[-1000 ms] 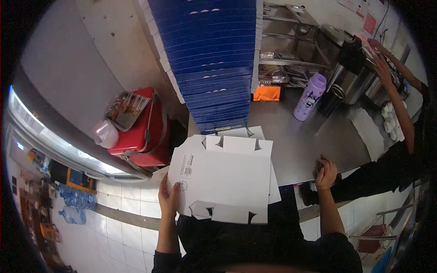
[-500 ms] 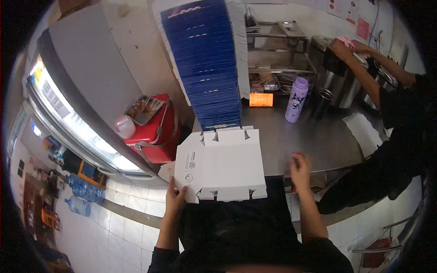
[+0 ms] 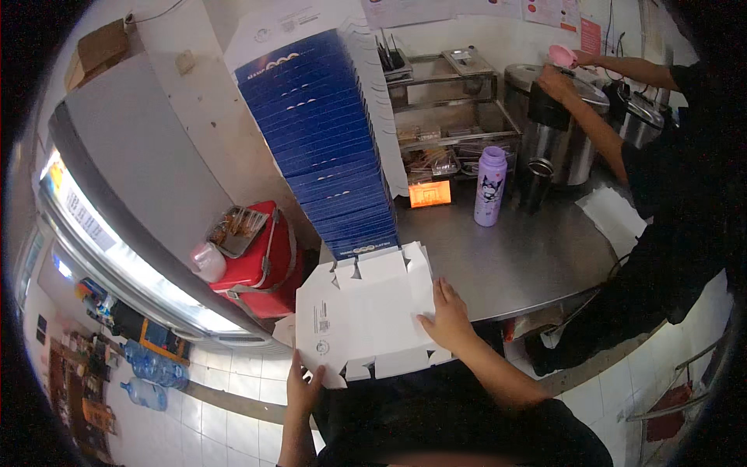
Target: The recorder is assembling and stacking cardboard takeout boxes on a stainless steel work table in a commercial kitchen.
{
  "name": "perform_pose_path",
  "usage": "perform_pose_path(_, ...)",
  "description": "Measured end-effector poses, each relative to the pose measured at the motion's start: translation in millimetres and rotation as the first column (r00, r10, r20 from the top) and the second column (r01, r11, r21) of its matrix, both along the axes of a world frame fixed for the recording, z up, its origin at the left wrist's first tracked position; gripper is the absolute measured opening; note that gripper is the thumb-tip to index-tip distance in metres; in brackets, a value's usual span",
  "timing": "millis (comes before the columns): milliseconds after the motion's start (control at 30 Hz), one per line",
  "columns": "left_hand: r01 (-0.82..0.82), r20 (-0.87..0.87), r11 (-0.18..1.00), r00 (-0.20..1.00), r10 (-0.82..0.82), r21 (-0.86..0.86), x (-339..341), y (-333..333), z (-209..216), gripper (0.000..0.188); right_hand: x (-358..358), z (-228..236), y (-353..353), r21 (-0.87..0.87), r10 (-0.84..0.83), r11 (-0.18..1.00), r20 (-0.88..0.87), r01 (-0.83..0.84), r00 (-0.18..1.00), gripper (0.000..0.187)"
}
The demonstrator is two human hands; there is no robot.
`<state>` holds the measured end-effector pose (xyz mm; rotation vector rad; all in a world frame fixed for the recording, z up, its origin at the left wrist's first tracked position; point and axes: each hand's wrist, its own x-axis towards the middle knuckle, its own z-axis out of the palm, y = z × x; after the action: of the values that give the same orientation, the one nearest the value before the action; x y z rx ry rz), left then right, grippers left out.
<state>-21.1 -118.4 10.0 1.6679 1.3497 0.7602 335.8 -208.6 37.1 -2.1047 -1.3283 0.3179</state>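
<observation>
Pale wall (image 3: 224, 140) backs a steel table (image 3: 537, 268), with a blue stack (image 3: 319, 148) of cartons at its left end. Well left of the stack stands a glass-fronted fridge (image 3: 132, 257), then, nearer it, a red cooler (image 3: 284, 268). Near and left of the stack's foot, the left hand (image 3: 303, 385) has its grip closed on a corner of the white carton (image 3: 362, 315), which lies unfolded just before the stack. Right of the stack's foot, the right hand (image 3: 453, 321) touches the carton's edge; whether its grip is closed I cannot tell. Farther right of the stack stands a purple bottle (image 3: 489, 198).
</observation>
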Motion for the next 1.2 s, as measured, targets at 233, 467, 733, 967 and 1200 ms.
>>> perform_pose_path(233, -0.014, -0.115, 0.999, 0.993, 0.018, 0.039, -7.8, 7.0, 8.9, 0.068, 24.9, 8.7, 34.0, 0.191, 0.104, 0.982, -0.529, -0.001, 0.842, 0.049)
perform_pose_path(467, -0.119, 0.266, 0.936, 0.963, 0.029, 0.33, 8.1, -4.8, 76.5, 0.058, 9.0, 87.5, -0.8, 0.529, 0.456, 0.842, -0.596, -0.105, 0.661, 0.034)
perform_pose_path(733, 0.21, 0.868, 0.959, 0.493, 0.064, -0.19, 70.4, -47.2, 173.8, 0.067, -33.3, 132.5, -11.2, 0.573, 0.451, 0.289, 0.625, -0.767, 0.637, 0.03)
perform_pose_path(967, 0.158, 0.938, 0.979, 0.341, 0.07, -0.13, 91.0, -49.6, 154.5, 0.039, -66.4, 111.0, -26.0, 0.772, 0.711, 0.596, -0.378, -0.221, 0.593, 0.037)
perform_pose_path(1200, -0.026, 0.821, 0.998, 0.569, -0.031, 0.056, 104.5, -68.8, 140.7, 0.037, -32.2, 114.5, -29.0, 0.617, 0.558, 0.381, 0.441, -0.689, 0.703, 0.035)
